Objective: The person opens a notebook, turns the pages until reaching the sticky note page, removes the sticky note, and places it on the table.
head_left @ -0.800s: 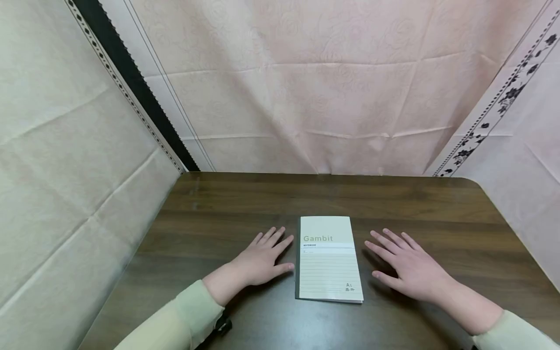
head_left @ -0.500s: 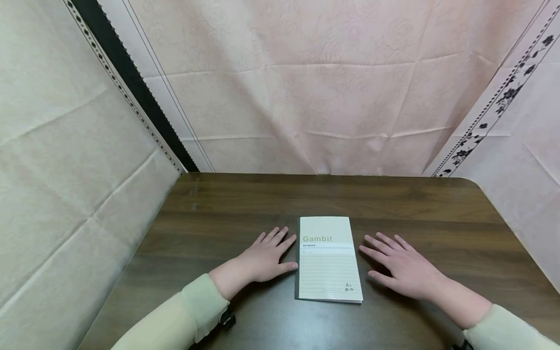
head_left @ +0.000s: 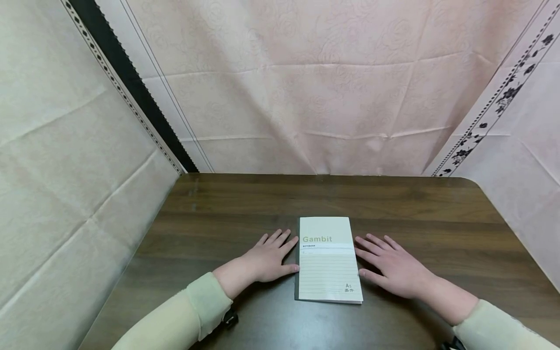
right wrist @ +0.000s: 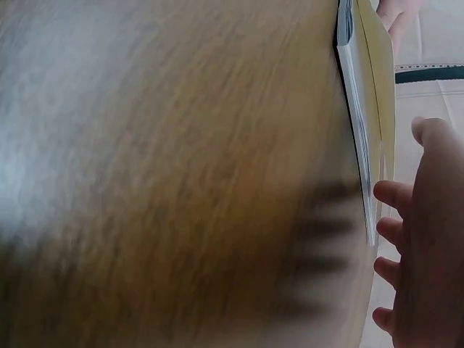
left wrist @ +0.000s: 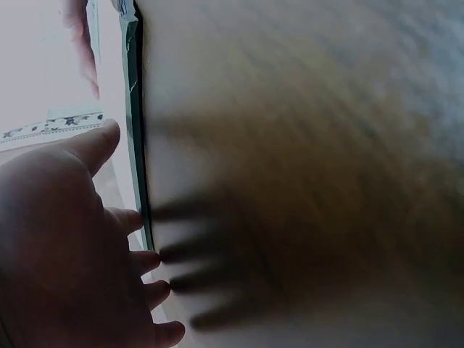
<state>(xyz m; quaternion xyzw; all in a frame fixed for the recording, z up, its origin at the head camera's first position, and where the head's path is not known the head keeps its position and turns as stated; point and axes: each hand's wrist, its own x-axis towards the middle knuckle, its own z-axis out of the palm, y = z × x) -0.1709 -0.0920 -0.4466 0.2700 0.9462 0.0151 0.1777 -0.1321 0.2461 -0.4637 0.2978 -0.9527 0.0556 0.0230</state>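
A closed notebook [head_left: 330, 272] with a pale cover, the word "Gambit" and a dark green spine lies flat on the wooden table. My left hand [head_left: 267, 260] is spread beside the spine, its thumb and index fingertips right at that edge. On the other side, my right hand [head_left: 395, 267] is spread too, thumb and index fingertips right at the page edge. In the left wrist view the dark spine [left wrist: 133, 109] runs past the fingertips. The right wrist view shows the page edges [right wrist: 355, 116] and the cover lifting slightly away from them.
The brown wooden table [head_left: 245, 194] has rounded far corners. Pale cloth [head_left: 306, 97] hangs behind it and on both sides, with a dark gap [head_left: 135, 87] at the back left. A black strap piece [head_left: 229, 318] shows under the left sleeve.
Both hands have slid inward to the notebook's sides, the right one moving left by more than the left one moved right. The notebook has stayed in place.
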